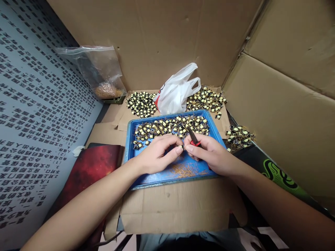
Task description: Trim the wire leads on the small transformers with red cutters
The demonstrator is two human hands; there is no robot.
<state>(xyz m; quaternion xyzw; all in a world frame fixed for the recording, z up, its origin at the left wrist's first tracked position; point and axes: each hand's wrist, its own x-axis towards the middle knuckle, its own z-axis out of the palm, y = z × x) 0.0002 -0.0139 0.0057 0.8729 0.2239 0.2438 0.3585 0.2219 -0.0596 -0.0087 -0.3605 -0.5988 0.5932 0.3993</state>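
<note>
Over the blue tray (151, 182), my left hand (163, 151) pinches a small yellow-and-black coil with wire leads (180, 146) between thumb and fingertips. My right hand (206, 151) is closed around a pair of red-handled cutters (193, 136), whose dark jaws point up and away from me. Its thumb and index fingertip meet close beside the coil; whether they grip one of its wires is too small to tell. Many similar coils (167, 126) fill the tray's far half. Short copper-coloured wire clippings (184, 170) lie in its near part.
Behind the tray are a coil pile (141, 104), a white plastic bag (175, 92) and another pile (206, 99). More coils (239, 136) lie at right. A zip bag of copper-coloured bits (108, 89) leans at back left. Cardboard walls (170, 38) enclose the back and right.
</note>
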